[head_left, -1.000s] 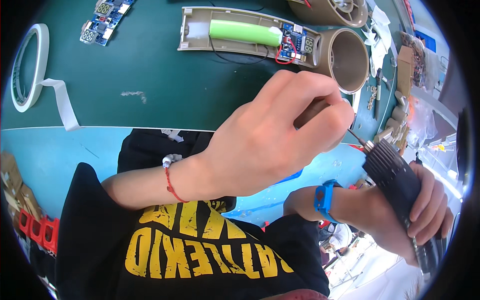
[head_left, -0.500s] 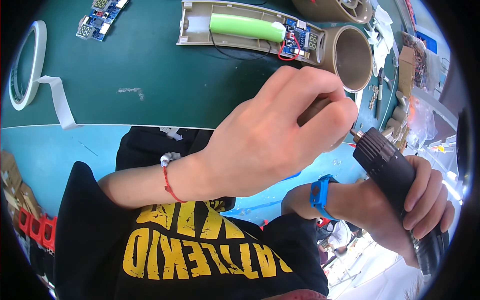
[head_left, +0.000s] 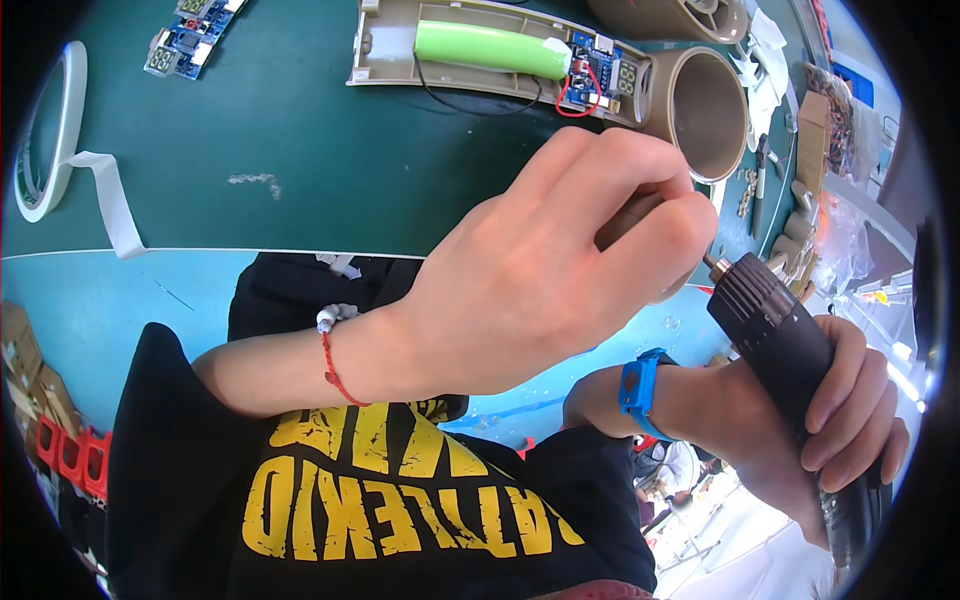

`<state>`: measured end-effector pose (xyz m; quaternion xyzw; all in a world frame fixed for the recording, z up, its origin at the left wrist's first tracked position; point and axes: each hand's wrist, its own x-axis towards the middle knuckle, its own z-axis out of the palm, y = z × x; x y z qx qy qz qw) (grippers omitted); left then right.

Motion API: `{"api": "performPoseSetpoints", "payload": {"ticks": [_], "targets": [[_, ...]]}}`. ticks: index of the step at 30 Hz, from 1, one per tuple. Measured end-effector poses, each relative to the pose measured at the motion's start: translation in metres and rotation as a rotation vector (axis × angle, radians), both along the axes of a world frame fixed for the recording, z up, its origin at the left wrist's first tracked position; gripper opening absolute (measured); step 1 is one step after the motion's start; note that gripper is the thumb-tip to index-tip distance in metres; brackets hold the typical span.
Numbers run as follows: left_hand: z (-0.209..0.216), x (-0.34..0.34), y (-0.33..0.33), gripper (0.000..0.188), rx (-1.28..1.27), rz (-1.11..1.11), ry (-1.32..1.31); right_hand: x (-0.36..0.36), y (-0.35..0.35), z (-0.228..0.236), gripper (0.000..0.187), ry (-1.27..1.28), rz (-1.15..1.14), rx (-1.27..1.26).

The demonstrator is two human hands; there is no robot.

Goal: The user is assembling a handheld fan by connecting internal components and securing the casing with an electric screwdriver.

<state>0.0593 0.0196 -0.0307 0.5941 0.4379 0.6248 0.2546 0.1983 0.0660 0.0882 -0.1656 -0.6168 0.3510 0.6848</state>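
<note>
My left hand [head_left: 560, 270] is closed around a small tan part, mostly hidden under its fingers, held close to my chest. My right hand [head_left: 820, 420] grips a black electric screwdriver [head_left: 790, 350] at the lower right; its tip points up-left and touches the tan part by my left fingers. A red string bracelet is on my left wrist, a blue band [head_left: 636, 390] on the right. On the green mat [head_left: 280, 150] behind lies a tan open housing [head_left: 400, 62] with a green cylindrical battery [head_left: 490, 46] and a small blue circuit board [head_left: 598, 68].
A tan round tube [head_left: 706, 108] stands right of the housing, another above it. A white tape roll [head_left: 52, 130] with a loose strip lies at the left. Blue circuit boards [head_left: 185, 40] sit at the top left. Small tools and parts crowd the right edge.
The view has shifted slightly; my left hand sits a little lower and the screwdriver has moved closer, its tip now at the tan part.
</note>
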Motion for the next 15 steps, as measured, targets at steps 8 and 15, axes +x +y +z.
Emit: {"api": "performPoseSetpoints", "payload": {"ticks": [8,15], "targets": [[-0.001,0.002,0.001,0.062,0.023,0.03,-0.003,-0.002,0.002,0.006,0.076,-0.077,0.128,-0.094],[0.001,0.001,-0.001,0.062,-0.003,0.014,-0.029,-0.009,0.007,0.011,0.081,-0.124,0.213,-0.151]]}}
